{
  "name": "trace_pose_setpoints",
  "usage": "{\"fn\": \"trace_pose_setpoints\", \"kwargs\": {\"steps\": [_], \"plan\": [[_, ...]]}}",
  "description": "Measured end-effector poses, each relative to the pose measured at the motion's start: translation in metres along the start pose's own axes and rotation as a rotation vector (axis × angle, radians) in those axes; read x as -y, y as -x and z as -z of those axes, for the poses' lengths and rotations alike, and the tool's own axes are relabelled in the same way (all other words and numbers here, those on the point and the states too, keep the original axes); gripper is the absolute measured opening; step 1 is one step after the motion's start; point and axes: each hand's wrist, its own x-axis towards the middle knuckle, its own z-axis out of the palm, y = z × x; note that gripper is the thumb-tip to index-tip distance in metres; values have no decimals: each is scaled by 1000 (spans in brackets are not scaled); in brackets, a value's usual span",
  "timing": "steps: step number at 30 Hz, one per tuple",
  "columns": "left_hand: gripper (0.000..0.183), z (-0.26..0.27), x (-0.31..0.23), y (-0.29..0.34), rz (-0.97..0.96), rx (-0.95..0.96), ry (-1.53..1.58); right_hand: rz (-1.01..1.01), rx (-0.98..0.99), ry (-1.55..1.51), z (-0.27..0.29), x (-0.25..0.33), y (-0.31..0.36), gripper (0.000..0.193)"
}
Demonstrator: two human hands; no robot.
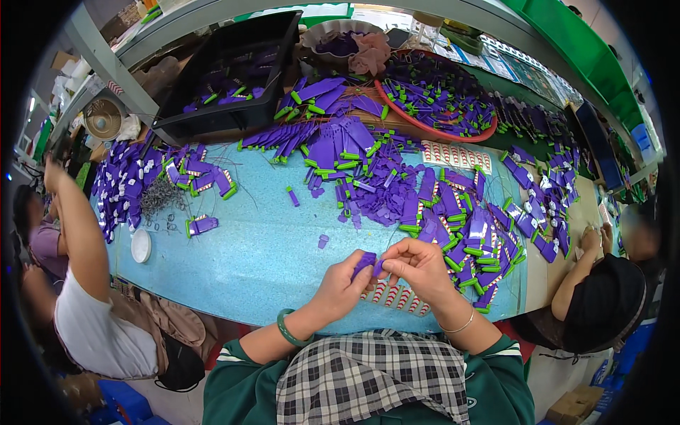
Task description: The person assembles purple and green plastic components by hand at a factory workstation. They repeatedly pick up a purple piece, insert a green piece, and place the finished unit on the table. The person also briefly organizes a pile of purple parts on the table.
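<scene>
Close to my body, both hands meet above the blue tabletop (pixel 269 262). My left hand (pixel 338 289) is closed around a small purple plastic part (pixel 363 264). Thumb and fingertips of my right hand (pixel 423 275) pinch a second small purple piece (pixel 379 268) right beside it; whether the two pieces touch I cannot tell. Under my hands lies a sheet of red-and-white striped stickers (pixel 397 297). Just beyond my left hand is a loose purple piece (pixel 323 241). Right of my right hand, purple-and-green parts with striped stickers (pixel 464 234) lie heaped.
Small purple parts (pixel 382 191) are piled mid-table, with another sticker sheet (pixel 457 156) behind. A black bin (pixel 227 124) and a red-rimmed tray (pixel 439 133) stand at the back. A white lid (pixel 141 246) and metal rings (pixel 163 198) lie left. People sit on both sides.
</scene>
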Motion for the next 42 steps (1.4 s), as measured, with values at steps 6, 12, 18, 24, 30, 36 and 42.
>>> {"fn": "trace_pose_setpoints", "kwargs": {"steps": [6,12,18,24,30,36,42], "plan": [[11,-2,-14,3,-192,39,-361,427,-124,692,-6,3,5,13],[17,0,0,0,-257,74,-539,450,-102,694,-8,0,3,14],[22,-8,0,-6,-83,164,-189,307,-62,629,-7,7,4,12],[42,58,-9,-67,-461,-168,-612,307,-169,774,49,32,-6,10],[71,195,15,-140,-389,-656,-1249,386,-333,934,67,47,20,31],[75,188,15,-163,-223,-666,-1409,375,-167,943,54,24,37,25],[64,177,7,-173,-181,-698,-1505,478,-19,1019,45,17,36,21]]}}
